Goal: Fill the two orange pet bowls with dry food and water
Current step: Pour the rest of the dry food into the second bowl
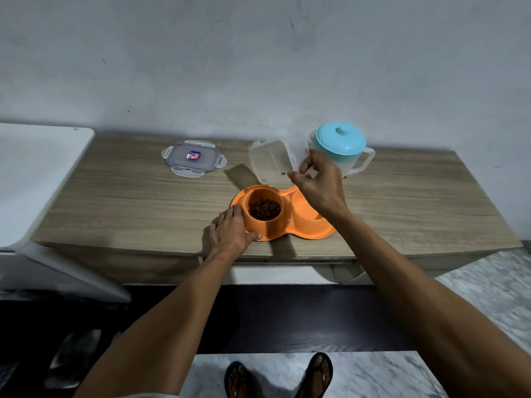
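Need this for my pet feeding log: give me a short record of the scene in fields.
left bowl: holds dry food
right bowl: partly behind the right arm; no food seen, water cannot be told
left hand: grips the left bowl's side
right hand: holds the clear container tipped above the bowls
container lid: flat on the wooden table, apart from the bowls
jug: teal lid on, behind the right hand
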Demonstrator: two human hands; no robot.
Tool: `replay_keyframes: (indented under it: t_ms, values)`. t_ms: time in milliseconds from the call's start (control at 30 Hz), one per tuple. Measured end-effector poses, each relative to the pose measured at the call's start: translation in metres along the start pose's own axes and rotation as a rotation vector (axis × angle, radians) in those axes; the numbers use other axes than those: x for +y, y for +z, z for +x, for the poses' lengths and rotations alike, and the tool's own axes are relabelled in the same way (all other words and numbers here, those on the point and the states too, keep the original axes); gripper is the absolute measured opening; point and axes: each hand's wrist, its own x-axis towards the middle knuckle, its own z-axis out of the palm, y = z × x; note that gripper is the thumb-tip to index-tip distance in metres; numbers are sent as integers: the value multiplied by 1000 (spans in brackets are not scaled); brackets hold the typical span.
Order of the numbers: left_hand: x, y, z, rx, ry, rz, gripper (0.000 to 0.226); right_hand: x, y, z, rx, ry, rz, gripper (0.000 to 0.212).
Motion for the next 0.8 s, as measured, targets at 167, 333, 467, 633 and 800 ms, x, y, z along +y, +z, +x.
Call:
replay_keyframes:
  t_ms: [167,333,467,633,800]
  values:
    - [-1,1,0,8,-6,3,98,10,34,37,45,368,342,24]
    - [-1,2,0,8,-7,22,100,34,72,70,58,580,395,26]
    - [0,1,1,8,-9,36,99,73,96,95,16,643,340,29]
    - [0,0,0,3,-5,31,100,96,105,112,18,669,370,29]
    - [1,0,0,-2,-15,28,102,56,89,98,-11,694,399,16]
